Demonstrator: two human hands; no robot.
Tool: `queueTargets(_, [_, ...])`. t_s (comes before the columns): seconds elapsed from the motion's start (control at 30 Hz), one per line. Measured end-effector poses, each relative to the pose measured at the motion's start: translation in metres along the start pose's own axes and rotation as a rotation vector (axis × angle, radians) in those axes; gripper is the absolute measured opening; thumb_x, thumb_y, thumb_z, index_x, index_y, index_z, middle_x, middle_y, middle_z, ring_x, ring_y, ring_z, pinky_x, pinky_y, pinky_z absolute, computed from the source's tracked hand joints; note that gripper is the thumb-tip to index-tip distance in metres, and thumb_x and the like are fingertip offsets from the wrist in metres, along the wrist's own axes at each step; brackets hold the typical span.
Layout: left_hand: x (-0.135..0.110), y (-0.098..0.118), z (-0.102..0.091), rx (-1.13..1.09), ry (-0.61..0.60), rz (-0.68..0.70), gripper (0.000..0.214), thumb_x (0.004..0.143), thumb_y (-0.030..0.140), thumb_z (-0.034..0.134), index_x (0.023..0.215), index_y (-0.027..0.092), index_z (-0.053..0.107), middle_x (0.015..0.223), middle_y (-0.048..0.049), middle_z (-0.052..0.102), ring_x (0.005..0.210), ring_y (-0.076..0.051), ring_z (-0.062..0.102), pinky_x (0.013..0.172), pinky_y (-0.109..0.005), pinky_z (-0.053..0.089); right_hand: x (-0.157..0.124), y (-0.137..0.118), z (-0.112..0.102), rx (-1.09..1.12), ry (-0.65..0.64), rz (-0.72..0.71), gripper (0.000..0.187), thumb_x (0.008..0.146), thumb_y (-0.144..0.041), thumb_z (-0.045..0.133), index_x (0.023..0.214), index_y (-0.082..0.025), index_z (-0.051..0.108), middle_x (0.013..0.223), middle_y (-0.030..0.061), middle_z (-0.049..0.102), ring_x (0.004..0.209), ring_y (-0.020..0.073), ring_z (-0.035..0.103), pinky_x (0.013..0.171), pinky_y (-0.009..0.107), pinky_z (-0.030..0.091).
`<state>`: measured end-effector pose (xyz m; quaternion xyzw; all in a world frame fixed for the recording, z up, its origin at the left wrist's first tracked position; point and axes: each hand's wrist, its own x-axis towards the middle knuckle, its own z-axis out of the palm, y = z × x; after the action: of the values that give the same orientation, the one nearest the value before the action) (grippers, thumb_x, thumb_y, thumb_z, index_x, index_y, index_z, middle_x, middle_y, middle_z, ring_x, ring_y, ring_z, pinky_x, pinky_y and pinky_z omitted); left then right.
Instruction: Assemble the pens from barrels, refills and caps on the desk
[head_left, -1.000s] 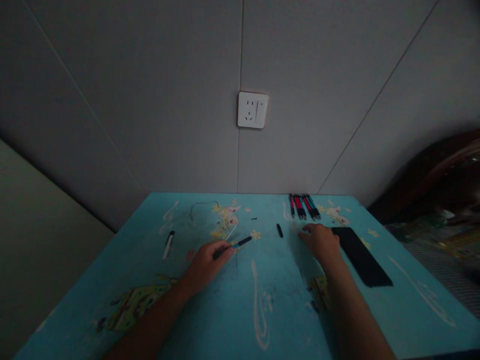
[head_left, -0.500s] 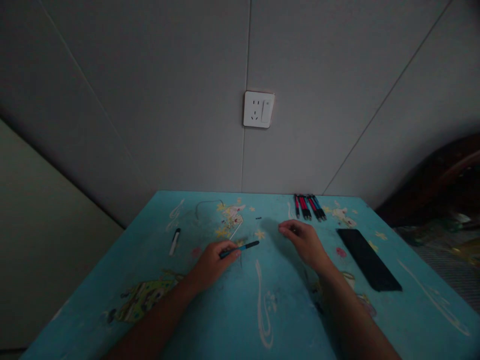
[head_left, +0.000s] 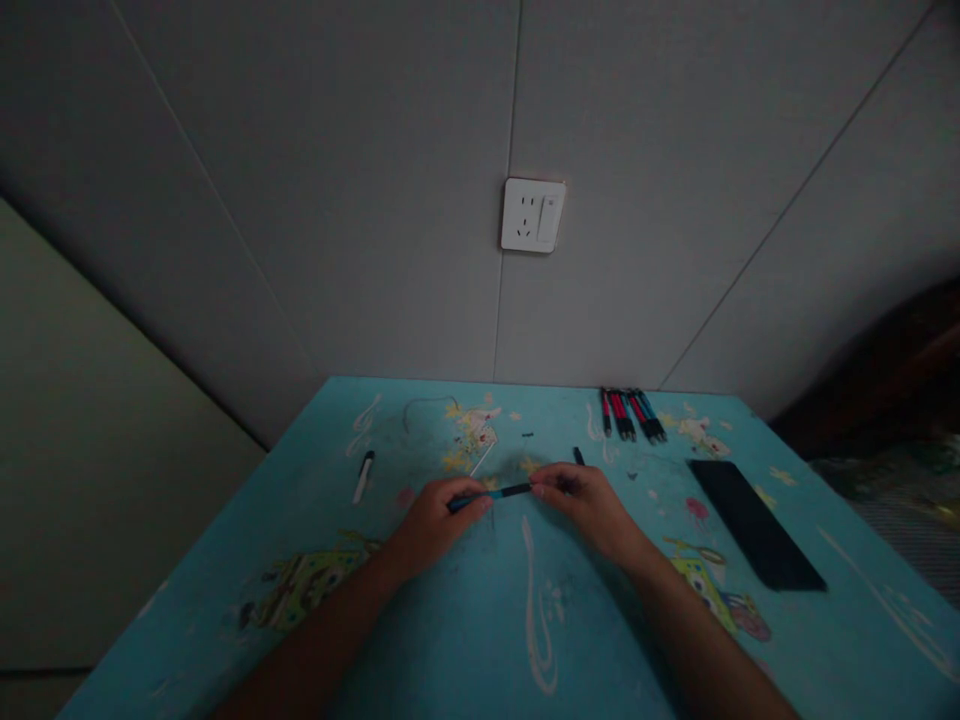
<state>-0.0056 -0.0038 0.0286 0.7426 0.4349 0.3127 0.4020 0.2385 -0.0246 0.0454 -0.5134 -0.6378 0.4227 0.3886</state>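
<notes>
My left hand [head_left: 444, 515] is closed around a blue pen [head_left: 496, 494] with a black grip, held nearly level above the table. The pen points right, toward my right hand [head_left: 581, 498]. That hand is closed too, its thumb and fingertips pinching the pen's tip end; any small part between them is too small to make out. Just behind the right hand a short dark piece [head_left: 578, 456] shows, partly hidden by the fingers. A thin white stick [head_left: 484, 458] lies on the table beyond the left hand. Near it is a tiny dark piece [head_left: 528, 435].
A white marker with a dark cap [head_left: 364, 477] lies to the left on the blue patterned table [head_left: 480, 620]. Several red and blue pens [head_left: 632, 415] are lined up at the back right. A flat black pad [head_left: 756, 524] lies on the right. Behind is a wall with a socket [head_left: 532, 214].
My right hand has come left and slightly down to the pen's end. My left hand keeps its hold on the pen. The whole view has shifted a little.
</notes>
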Motion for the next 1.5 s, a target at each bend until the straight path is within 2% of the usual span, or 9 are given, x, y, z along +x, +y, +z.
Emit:
queueTargets(0.2, [-0.001,-0.006,0.002,0.019,0.039,-0.006,0.020,0.085,0.036,0.061,0.092,0.021,0.071,0.087,0.0000,0.072,0.085,-0.017,0.065,0.080,-0.025,0.047,-0.002,0.006,0.007,-0.100,0.041,-0.027,0.027,0.087,-0.041,0.059,0.083,-0.015,0.067,0.075,0.0016,0.064,0.070,0.0142,0.056,0.062,0.024,0.042])
queueTargets(0.37, [0.000,-0.011,0.005,0.005,0.029,0.019,0.022,0.083,0.036,0.063,0.095,0.021,0.072,0.095,-0.0019,0.073,0.090,-0.018,0.065,0.084,-0.027,0.048,-0.003,0.009,0.015,-0.303,0.049,-0.071,0.045,0.099,-0.042,0.039,0.066,-0.017,0.058,0.059,-0.0009,0.055,0.057,0.0120,0.051,0.057,0.024,0.036])
queueTargets(0.43, [0.001,-0.010,0.003,0.020,0.033,0.003,0.023,0.084,0.038,0.062,0.095,0.021,0.073,0.095,-0.0027,0.073,0.090,-0.019,0.066,0.085,-0.028,0.048,-0.004,0.006,0.016,-0.330,0.066,-0.105,0.043,0.100,-0.040,0.038,0.072,-0.018,0.062,0.062,-0.0003,0.058,0.059,0.0130,0.053,0.060,0.025,0.038])
queueTargets(0.57, [0.002,-0.008,-0.002,0.053,0.040,-0.050,0.025,0.084,0.040,0.062,0.095,0.021,0.073,0.093,-0.0022,0.074,0.087,-0.020,0.066,0.082,-0.029,0.049,-0.005,0.001,0.013,-0.312,0.067,-0.193,0.022,0.094,-0.037,0.053,0.100,-0.019,0.064,0.084,0.0026,0.066,0.075,0.0153,0.059,0.068,0.025,0.043])
queueTargets(0.77, [0.001,-0.009,-0.004,0.089,0.016,0.018,0.024,0.085,0.040,0.062,0.097,0.022,0.074,0.093,-0.0025,0.073,0.087,-0.019,0.065,0.081,-0.028,0.048,-0.005,0.008,0.012,-0.444,0.032,-0.231,0.025,0.097,-0.035,0.047,0.084,-0.018,0.058,0.078,0.0028,0.063,0.074,0.0156,0.058,0.070,0.026,0.041])
queueTargets(0.93, [0.001,-0.011,-0.003,0.124,0.000,0.132,0.025,0.088,0.038,0.059,0.104,0.023,0.072,0.092,-0.0031,0.071,0.085,-0.017,0.064,0.080,-0.026,0.048,-0.006,0.011,0.020,-0.541,0.033,-0.179,0.039,0.103,-0.035,0.030,0.079,-0.018,0.055,0.068,0.0007,0.058,0.062,0.0133,0.056,0.063,0.024,0.039])
queueTargets(1.13, [0.000,-0.019,-0.008,0.128,-0.020,-0.013,0.030,0.086,0.047,0.057,0.093,0.023,0.074,0.091,-0.0026,0.073,0.088,-0.021,0.065,0.082,-0.029,0.047,-0.008,0.002,0.015,-0.599,-0.036,-0.353,0.030,0.101,-0.037,0.035,0.093,-0.019,0.059,0.079,0.0030,0.063,0.074,0.0155,0.060,0.070,0.025,0.042])
queueTargets(1.3, [-0.002,-0.014,-0.009,0.142,-0.131,-0.135,0.049,0.092,0.054,0.040,0.079,0.021,0.074,0.065,0.0001,0.065,0.068,-0.019,0.061,0.068,-0.027,0.046,-0.005,0.005,0.007,-0.723,-0.074,-0.512,0.031,0.100,-0.039,0.039,0.097,-0.019,0.062,0.084,0.0055,0.066,0.079,0.0174,0.060,0.077,0.028,0.042])
queueTargets(1.5, [-0.002,-0.008,-0.007,0.144,-0.183,-0.071,0.037,0.090,0.050,0.048,0.082,0.023,0.072,0.078,0.0008,0.069,0.078,-0.019,0.063,0.072,-0.026,0.047,-0.007,0.009,0.011,-0.809,-0.066,-0.523,0.035,0.101,-0.036,0.034,0.082,-0.020,0.058,0.072,0.0041,0.062,0.070,0.0172,0.058,0.071,0.028,0.042])
